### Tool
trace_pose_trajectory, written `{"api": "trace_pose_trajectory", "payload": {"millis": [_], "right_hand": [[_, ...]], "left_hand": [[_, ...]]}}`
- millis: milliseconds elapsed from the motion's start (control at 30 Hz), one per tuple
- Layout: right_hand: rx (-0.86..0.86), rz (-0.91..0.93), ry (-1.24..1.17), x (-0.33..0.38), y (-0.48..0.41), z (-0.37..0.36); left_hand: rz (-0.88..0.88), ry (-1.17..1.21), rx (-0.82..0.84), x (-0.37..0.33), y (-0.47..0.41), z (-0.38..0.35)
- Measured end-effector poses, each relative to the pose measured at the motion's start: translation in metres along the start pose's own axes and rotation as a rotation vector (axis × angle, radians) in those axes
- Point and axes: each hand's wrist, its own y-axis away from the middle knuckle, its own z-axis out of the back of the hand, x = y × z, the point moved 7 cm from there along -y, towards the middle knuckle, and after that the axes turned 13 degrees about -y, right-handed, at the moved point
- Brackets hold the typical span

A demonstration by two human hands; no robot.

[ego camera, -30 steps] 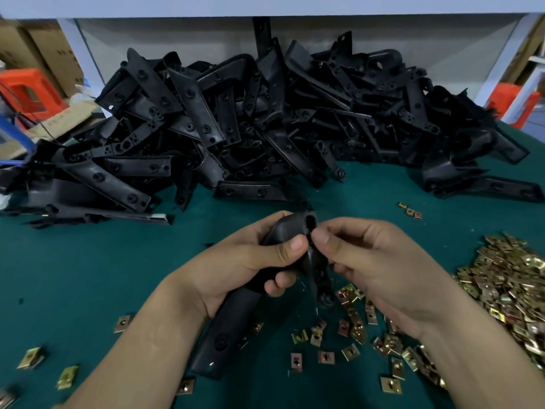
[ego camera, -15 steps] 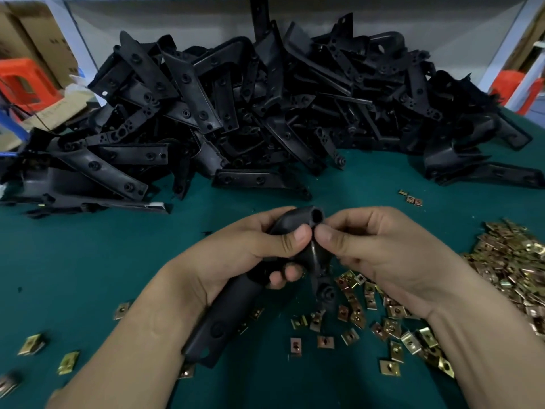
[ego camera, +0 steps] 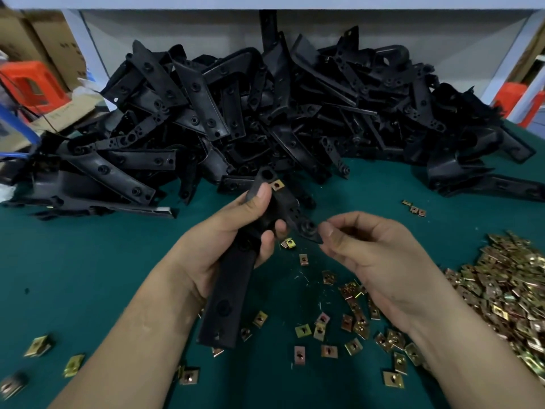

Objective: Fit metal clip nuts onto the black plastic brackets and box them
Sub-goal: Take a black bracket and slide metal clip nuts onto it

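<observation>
A person's left hand (ego camera: 233,240) grips a black plastic bracket (ego camera: 230,290) around its middle, thumb pressed near the upper end, fingers wrapped under it. The bracket stands tilted above the green table (ego camera: 88,261), and one brass-coloured clip nut (ego camera: 277,184) sits on its upper end, just beside the thumb tip. The right hand (ego camera: 380,261) hovers just right of the bracket's short side arm, fingers curled inward and thumb close against the forefinger; whether it pinches anything cannot be told. Directly below and between the hands, loose clip nuts (ego camera: 324,335) lie scattered on the table, with a few more (ego camera: 38,345) well off to the left of the left forearm. To the right of the right wrist spreads a dense heap of clip nuts (ego camera: 507,290). Beyond both hands rises a large pile of brackets (ego camera: 265,113), tangled against a grey back panel. Farther left of the pile stand an orange stool (ego camera: 29,84) and cardboard boxes (ego camera: 44,39).
</observation>
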Motion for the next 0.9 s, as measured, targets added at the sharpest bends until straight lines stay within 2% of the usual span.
{"api": "trace_pose_trajectory", "payload": {"millis": [367, 500, 733, 900], "right_hand": [[0.008, 0.043, -0.18, 0.0019, -0.0013, -0.0035], [0.002, 0.046, -0.19, 0.0009, -0.0021, -0.0026], [0.076, -0.055, -0.205, -0.0018, 0.0005, -0.0107], [0.05, -0.006, -0.148, 0.0045, 0.0018, -0.0082]], "left_hand": [[-0.04, -0.022, 0.021, -0.0003, 0.0024, -0.0033], [-0.037, -0.034, 0.023, 0.0009, 0.0013, -0.004], [-0.034, -0.068, 0.028, 0.0018, 0.0009, -0.0046], [-0.045, -0.123, 0.025, 0.0021, 0.0009, -0.0049]]}}
